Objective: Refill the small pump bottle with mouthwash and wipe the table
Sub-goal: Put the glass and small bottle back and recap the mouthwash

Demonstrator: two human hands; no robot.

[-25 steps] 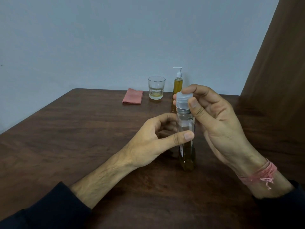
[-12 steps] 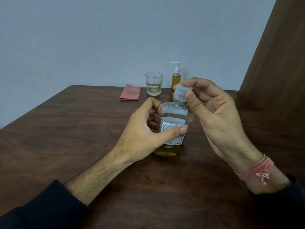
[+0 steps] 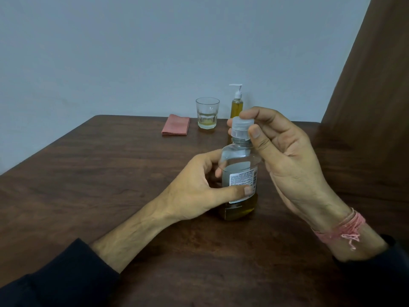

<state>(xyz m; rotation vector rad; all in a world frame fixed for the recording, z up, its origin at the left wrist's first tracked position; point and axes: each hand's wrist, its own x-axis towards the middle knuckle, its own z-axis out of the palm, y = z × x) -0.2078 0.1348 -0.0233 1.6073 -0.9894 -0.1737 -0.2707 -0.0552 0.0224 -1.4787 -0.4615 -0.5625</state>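
A clear mouthwash bottle (image 3: 240, 180) stands upright near the middle of a dark wooden table (image 3: 110, 173), a shallow band of amber liquid in its base and a white printed label facing the person seated there. The person's left hand (image 3: 199, 189) wraps the bottle's body from the left, thumb laid across the label and fingers curled behind the plastic. Directly above, the right hand (image 3: 281, 151) pinches the translucent cap (image 3: 241, 128) at the bottle's neck between thumb and fingertips; whether the cap is seated tight or loosened on the neck cannot be told. A pink thread band (image 3: 340, 229) circles the right wrist, and dark sleeves cover both forearms at the near edge. Behind the bottle, close to the table's far edge, stands a small pump bottle (image 3: 236, 103) filled with yellow liquid, partly hidden by the right hand. Just to its left sits a drinking glass (image 3: 207, 113) with a little pale liquid, and farther left lies a folded pink cloth (image 3: 176, 127).
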